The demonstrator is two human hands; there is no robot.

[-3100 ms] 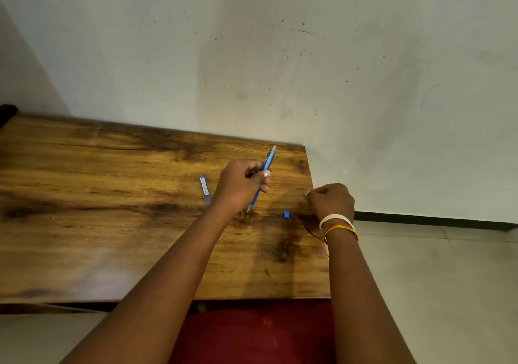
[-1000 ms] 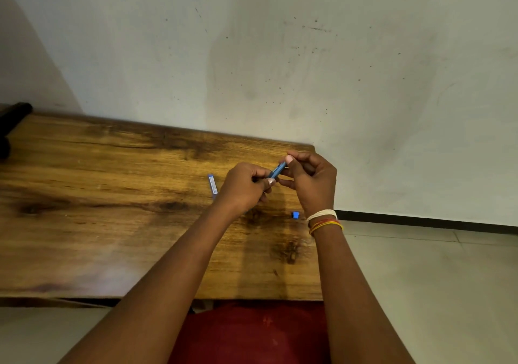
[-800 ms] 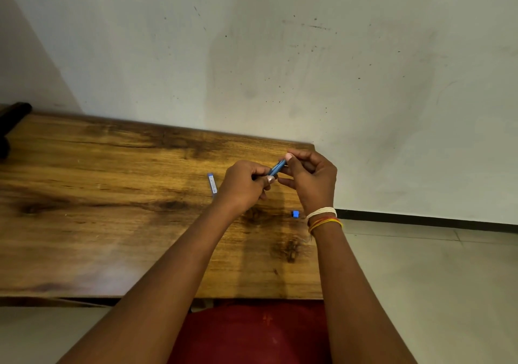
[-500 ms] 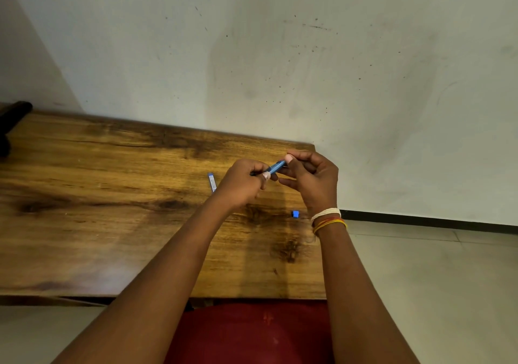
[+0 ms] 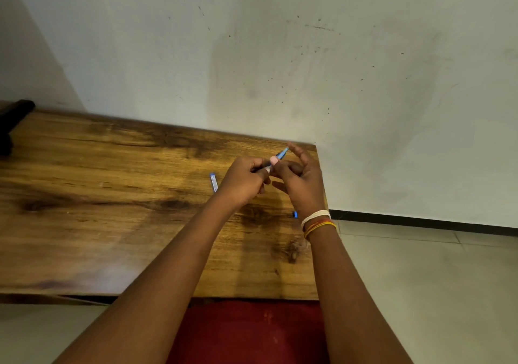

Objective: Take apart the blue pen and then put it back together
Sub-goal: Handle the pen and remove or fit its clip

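My left hand is closed around the blue pen barrel, whose pale tip sticks out up and to the right above the wooden table. Most of the barrel is hidden inside the fist. My right hand is right beside it with fingers spread, the index finger next to the pen's tip and the other fingers against my left fingertips. A loose blue pen piece with a white label lies on the table left of my left hand. A small blue piece lies near my right wrist.
The table's right edge runs just beside my right hand, with tiled floor beyond. A wall rises behind the table. A dark object sits at the far left corner. Red cloth shows below the table's front edge.
My right hand rose from the table's right edge to the pen's tip, pinched it, and has now spread its fingers. My left hand has kept the barrel.
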